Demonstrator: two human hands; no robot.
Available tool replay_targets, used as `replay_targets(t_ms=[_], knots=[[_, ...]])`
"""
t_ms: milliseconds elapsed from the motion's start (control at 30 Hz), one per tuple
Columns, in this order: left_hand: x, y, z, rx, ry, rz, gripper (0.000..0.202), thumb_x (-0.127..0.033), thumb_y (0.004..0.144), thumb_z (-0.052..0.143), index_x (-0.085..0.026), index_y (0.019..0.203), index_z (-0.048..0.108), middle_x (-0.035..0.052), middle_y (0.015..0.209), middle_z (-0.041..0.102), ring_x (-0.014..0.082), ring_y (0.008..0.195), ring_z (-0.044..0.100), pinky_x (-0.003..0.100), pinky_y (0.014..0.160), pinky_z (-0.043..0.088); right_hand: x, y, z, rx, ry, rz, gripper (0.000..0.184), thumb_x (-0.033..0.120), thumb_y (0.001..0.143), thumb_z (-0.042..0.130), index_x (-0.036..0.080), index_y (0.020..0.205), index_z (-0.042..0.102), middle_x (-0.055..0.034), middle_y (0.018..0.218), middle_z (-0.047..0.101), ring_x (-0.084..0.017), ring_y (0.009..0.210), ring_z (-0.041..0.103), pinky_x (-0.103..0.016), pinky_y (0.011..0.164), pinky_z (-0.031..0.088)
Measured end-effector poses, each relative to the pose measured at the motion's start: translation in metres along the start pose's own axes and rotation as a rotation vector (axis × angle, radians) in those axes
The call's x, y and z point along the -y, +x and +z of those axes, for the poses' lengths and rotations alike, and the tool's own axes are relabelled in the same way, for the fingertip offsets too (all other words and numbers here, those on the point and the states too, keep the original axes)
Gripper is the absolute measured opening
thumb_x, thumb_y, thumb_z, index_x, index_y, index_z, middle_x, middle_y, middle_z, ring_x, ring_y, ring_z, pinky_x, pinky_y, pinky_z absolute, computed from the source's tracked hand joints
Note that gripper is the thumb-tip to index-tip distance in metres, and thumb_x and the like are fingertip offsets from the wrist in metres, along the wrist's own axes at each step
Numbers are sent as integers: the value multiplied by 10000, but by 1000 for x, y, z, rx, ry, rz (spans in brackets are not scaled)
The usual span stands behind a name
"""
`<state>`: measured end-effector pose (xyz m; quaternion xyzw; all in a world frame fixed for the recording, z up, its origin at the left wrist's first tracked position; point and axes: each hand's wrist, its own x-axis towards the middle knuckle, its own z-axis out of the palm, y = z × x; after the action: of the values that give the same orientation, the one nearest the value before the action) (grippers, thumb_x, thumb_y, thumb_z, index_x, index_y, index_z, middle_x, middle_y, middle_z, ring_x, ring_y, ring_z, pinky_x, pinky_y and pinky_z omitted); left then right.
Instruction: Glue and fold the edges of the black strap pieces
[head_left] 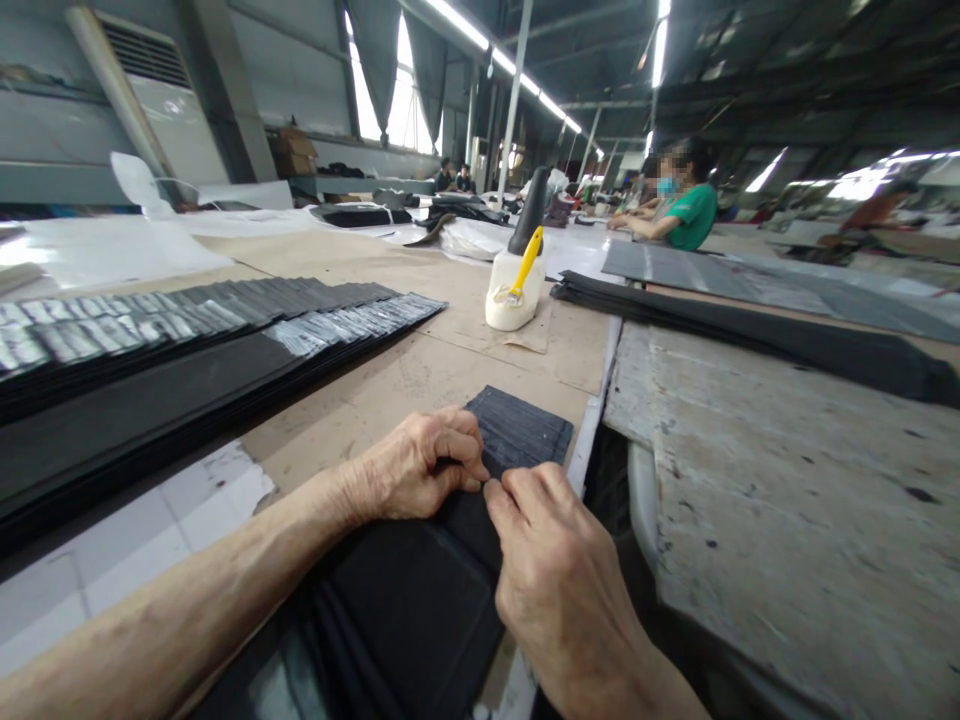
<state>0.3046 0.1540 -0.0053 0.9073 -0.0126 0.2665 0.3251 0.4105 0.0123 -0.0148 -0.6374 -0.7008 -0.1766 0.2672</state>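
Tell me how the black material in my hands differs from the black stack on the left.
The left hand and right hand are on the black material; neither touches the black stack. The black stack shows many fanned, shiny edges; the black material shows one streaked panel at its far end. Both are mostly black.

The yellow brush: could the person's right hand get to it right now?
Probably yes: nothing tall stands between the right hand and the yellow brush, only flat brown paper and the black material under that hand.
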Motion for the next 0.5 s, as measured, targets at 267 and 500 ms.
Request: replay_targets(t_ms=[267, 500], knots=[[7, -3, -8, -7, 29, -66, 99, -108, 748, 584, -124, 812, 658, 56, 830, 608, 153, 813, 565, 255, 765, 443, 1, -4, 2, -12, 31, -22, 236, 19, 806, 381, 85, 758, 603, -83, 720, 525, -199, 727, 424, -337, 657, 410], [9, -8, -7, -64, 26, -125, 94, -127, 755, 560, -122, 758, 653, 53, 763, 583, 150, 738, 548, 262, 694, 440, -8, 3, -3, 98, 87, 23, 237, 37, 812, 375, 121, 741, 585, -78, 760, 526, -201, 756, 439, -345, 696, 411]])
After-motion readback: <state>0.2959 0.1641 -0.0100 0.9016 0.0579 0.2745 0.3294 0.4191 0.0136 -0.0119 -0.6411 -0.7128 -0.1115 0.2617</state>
